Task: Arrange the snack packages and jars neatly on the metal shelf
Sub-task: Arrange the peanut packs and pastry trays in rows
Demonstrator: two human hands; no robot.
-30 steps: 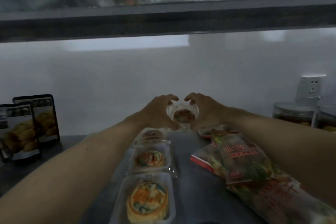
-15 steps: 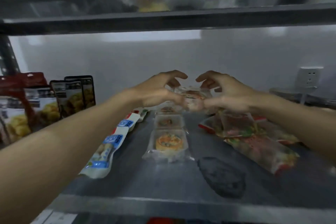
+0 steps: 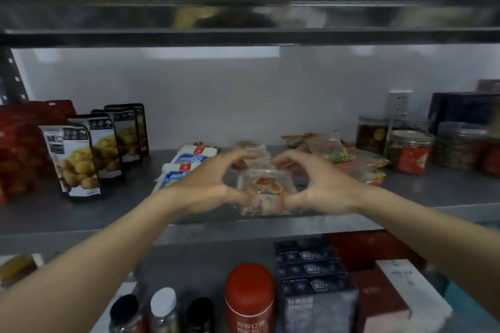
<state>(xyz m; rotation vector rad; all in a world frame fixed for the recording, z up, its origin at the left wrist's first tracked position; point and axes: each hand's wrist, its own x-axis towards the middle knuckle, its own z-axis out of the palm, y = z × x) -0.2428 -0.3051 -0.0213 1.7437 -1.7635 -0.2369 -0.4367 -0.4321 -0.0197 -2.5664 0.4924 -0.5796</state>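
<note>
A clear plastic pastry pack (image 3: 266,184) sits near the front of the metal shelf (image 3: 130,213). My left hand (image 3: 213,184) grips its left side and my right hand (image 3: 319,184) grips its right side, thumbs at the near edge and fingers curled over the far edge. More clear pastry packs (image 3: 253,147) lie in a row behind it. Blue-and-white packets (image 3: 186,162) lie to the left, and red-green snack bags (image 3: 351,159) lie loosely to the right.
Upright black-and-white snack pouches (image 3: 92,149) and a red bag (image 3: 19,149) stand at the left. Jars (image 3: 408,151) and a dark box (image 3: 465,108) stand at the right. The lower shelf holds a red can (image 3: 250,297), bottles (image 3: 162,308) and boxes (image 3: 313,273).
My view has pulled back and down, so the lower shelf now shows. Both hands moved from a pack at the back of the row to the one at the shelf's front.
</note>
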